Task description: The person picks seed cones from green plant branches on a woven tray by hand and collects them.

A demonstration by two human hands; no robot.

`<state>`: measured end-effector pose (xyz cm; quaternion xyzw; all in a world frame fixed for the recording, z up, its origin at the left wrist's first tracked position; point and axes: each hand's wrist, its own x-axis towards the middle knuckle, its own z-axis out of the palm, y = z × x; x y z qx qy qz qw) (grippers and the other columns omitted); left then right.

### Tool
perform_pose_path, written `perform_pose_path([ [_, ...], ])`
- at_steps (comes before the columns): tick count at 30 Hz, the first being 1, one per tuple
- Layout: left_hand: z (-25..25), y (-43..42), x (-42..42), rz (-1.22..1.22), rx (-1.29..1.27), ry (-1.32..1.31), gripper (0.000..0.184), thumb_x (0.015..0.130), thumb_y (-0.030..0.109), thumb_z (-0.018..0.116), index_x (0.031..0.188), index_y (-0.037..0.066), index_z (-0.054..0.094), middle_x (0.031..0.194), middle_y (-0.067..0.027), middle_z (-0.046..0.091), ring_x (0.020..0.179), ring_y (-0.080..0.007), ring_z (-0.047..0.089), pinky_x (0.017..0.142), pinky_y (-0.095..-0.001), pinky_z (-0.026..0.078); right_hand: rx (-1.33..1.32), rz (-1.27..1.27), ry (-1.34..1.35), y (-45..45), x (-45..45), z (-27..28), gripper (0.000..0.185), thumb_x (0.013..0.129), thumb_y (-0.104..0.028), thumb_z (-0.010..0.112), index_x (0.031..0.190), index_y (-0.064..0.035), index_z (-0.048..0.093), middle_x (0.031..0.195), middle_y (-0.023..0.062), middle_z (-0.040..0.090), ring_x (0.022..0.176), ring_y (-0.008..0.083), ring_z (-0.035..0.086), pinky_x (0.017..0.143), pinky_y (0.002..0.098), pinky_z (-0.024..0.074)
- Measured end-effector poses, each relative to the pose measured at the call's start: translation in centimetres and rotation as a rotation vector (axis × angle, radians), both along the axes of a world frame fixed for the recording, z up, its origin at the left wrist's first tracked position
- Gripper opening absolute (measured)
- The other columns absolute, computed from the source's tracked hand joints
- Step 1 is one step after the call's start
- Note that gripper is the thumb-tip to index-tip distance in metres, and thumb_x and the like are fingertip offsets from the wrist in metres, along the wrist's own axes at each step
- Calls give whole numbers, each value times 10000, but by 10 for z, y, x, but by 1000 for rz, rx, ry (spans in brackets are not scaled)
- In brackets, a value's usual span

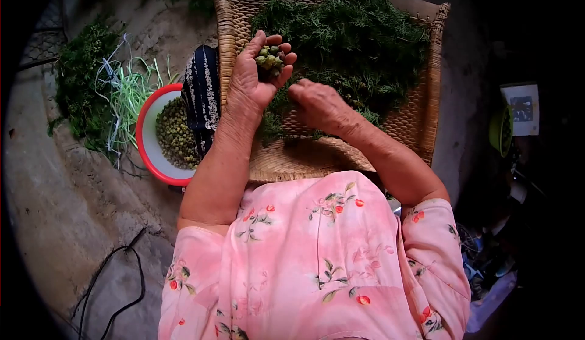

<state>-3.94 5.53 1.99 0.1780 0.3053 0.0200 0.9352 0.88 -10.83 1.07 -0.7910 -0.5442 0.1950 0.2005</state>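
My left hand [259, 72] is cupped palm up over the left part of a woven basket tray [434, 84]. In its palm lies a small heap of round green seed cones [270, 61], with the fingers curled around them. To the right, my right hand [320, 105] hovers over the tray with its fingers drawn together; whatever they pinch, if anything, is hidden. Feathery green conifer sprigs [347, 32] cover much of the tray. Beside my left forearm stands a white bowl with a red rim [145, 123], partly filled with similar small cones [173, 134].
Dark patterned cloth [203, 90] overlaps the bowl's right side. More cut greenery [85, 84] and pale green plastic strings [131, 90] lie on the stone floor at left. A black cord [141, 267] curls at lower left. A green basin [501, 130] sits at far right.
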Motion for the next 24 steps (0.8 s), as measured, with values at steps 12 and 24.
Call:
perform_pose_path([
  [12,10,-20,4,-76,-73,34,241,902,304,533,914,73,599,860,-60,608,766,-193,616,637,-370,573,488,-296,142,15,32,60,191,768,-41,620,959,-33,618,850,93,619,741,206,630,658,295,514],
  [24,20,-36,5,-84,-80,68,196,871,287,568,861,96,609,822,-62,635,716,-217,628,558,-339,557,672,-694,504,-26,35,79,206,842,-164,573,939,14,609,803,87,610,724,111,574,636,268,462],
])
